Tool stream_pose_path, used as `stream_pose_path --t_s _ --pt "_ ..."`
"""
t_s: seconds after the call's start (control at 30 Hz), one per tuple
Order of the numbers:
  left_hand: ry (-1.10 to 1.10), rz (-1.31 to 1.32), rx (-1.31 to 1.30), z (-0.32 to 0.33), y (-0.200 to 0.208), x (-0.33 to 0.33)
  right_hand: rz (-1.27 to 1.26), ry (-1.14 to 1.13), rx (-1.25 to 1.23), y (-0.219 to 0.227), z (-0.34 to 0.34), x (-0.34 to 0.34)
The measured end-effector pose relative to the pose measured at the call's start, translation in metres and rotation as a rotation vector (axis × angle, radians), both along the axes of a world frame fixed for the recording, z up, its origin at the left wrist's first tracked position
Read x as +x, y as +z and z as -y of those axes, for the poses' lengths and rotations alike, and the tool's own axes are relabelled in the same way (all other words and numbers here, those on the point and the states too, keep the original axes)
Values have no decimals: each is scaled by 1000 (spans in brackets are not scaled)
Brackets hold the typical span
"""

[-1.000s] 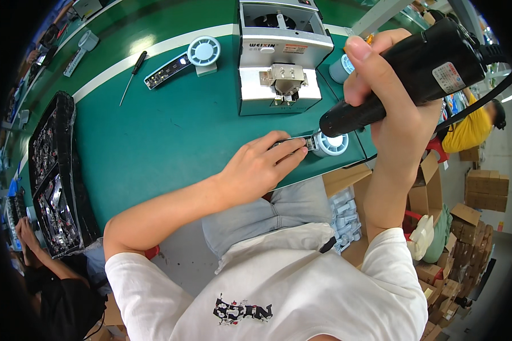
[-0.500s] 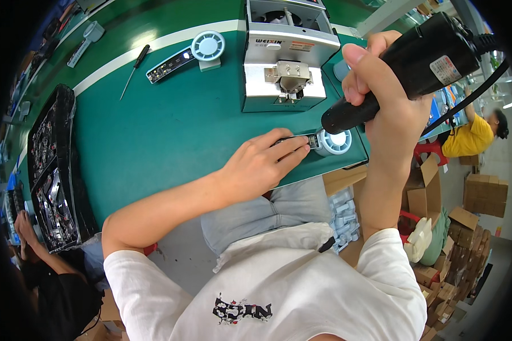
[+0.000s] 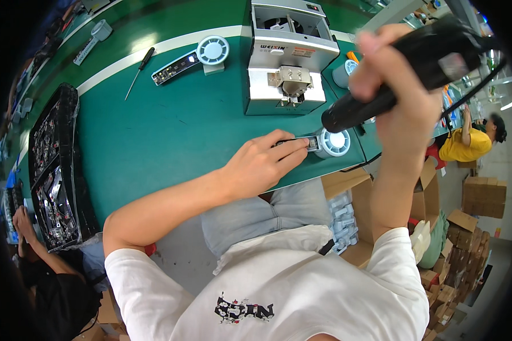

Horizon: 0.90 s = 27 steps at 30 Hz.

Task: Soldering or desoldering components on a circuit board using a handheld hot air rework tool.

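A pale blue handheld fan (image 3: 334, 143) lies on the green work mat (image 3: 153, 142) by its front right corner. My left hand (image 3: 261, 161) is closed over the fan's handle, which shows an open casing with parts inside; its fingers hide most of it. In my right hand (image 3: 401, 79), smeared by motion, is a black electric screwdriver (image 3: 432, 57) with a cord. Its dark front end points down and left, just above the fan's head; whether the bit touches anything cannot be seen.
Behind the fan stands a silver bench machine (image 3: 287, 62). Farther left lie a second fan (image 3: 213, 51) with an exposed circuit board and a slim screwdriver (image 3: 140, 73). A black tray (image 3: 54, 170) of circuit boards sits at the left edge. A carton (image 3: 342, 221) of blue parts is beside my legs.
My right hand has shifted a little to the right with the electric screwdriver, now blurred. The left hand and the fan stay nearly in place, while the view has tilted slightly.
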<state>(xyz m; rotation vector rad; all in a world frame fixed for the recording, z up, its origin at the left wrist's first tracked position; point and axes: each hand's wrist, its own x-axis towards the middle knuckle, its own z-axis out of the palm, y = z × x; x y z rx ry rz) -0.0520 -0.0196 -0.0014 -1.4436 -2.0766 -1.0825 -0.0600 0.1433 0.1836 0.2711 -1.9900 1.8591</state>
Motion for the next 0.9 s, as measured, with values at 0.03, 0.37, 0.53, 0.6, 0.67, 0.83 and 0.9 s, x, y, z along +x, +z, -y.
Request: stream_pose_path --t_s 0.03,0.37,0.53,0.6,0.67,0.83,0.9 --pt "13 -23 -30 1 1 0 -51 80 -85 7 -5 -5" --pt "37 304 80 2 11 0 -99 -101 -82 22 37 -41" --pt "41 560 165 6 10 -7 -72 49 -79 11 30 -40" --pt "30 635 225 6 9 -9 -55 116 -51 4 22 -37" --pt "24 808 236 7 13 -10 -29 45 -82 4 26 -27" --pt "7 754 267 5 8 -13 -109 -8 -162 26 29 -35" --pt "-3 716 275 3 6 -14 -134 -134 -128 27 45 -42"
